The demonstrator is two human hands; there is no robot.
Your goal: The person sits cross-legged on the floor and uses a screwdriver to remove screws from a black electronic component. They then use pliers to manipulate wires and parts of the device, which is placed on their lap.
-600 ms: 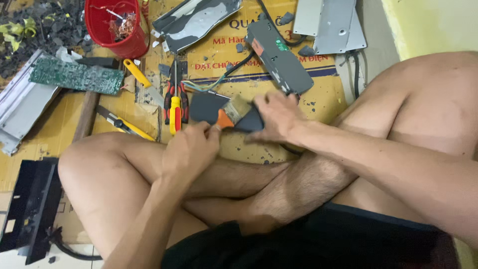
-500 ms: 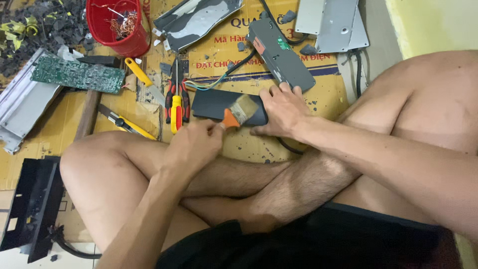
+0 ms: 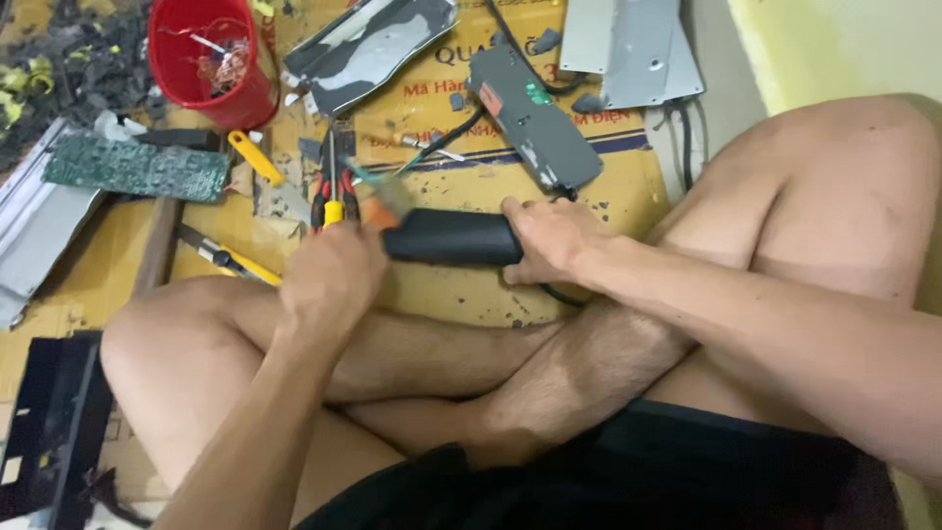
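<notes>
A person sits cross-legged on the floor, seen from above. At far left lie a green circuit board (image 3: 135,168) and a red bucket (image 3: 212,59) of scraps, with yellow-handled pliers (image 3: 228,260) and screwdrivers (image 3: 334,191) nearby on yellow cardboard (image 3: 442,294). The left hand (image 3: 332,277) is closed around a small paintbrush (image 3: 385,204); its bristles, blurred, seem to touch the left end of a flat black casing (image 3: 449,237). The right hand (image 3: 549,238) grips the casing's right end, holding it above the crossed shins. Beyond it lies a grey electronic unit (image 3: 535,123) with cables, then grey metal plates (image 3: 628,44). Dust specks dot the cardboard; the casing looks fairly clean, so brushing appears well along, though its underside is hidden.
</notes>
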